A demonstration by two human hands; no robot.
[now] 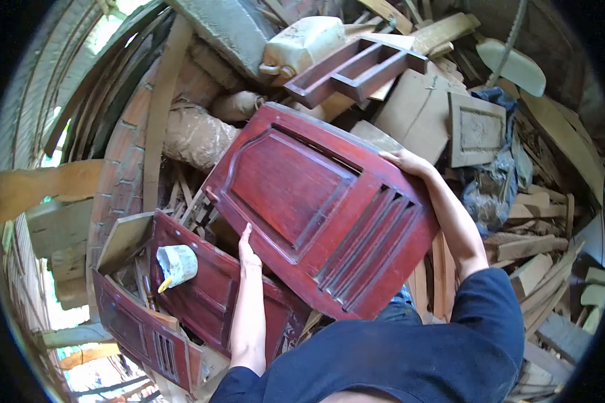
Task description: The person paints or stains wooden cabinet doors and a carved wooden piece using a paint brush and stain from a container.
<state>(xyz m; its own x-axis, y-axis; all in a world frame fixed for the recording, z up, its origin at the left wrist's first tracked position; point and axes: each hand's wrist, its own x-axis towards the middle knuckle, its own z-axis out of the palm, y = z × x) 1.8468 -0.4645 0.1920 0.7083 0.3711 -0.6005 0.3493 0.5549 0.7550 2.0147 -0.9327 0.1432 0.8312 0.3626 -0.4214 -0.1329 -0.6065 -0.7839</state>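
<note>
A reddish-brown wooden cabinet door [286, 185] with a raised panel and a row of louvre slats is held up at a tilt in front of me. My left hand [249, 254] grips its lower left edge, thumb showing, the other fingers mostly hidden behind the wood. At the upper right edge, my right hand [407, 163] is closed around the door, its fingers lying over the rim. Below and left stands a cabinet piece of the same red wood [205, 269]. A white plastic tub [180, 263] with a yellow item at its rim sits on it.
Behind the door lie a dark wooden divided frame [356, 70], a whitish jerrycan [304, 43] and a plastic-wrapped roll [198, 138]. A small framed panel [477, 129] and black plastic sheeting [491, 195] are on the right, beside piled wood offcuts [534, 248]. A brick wall [117, 164] curves along the left.
</note>
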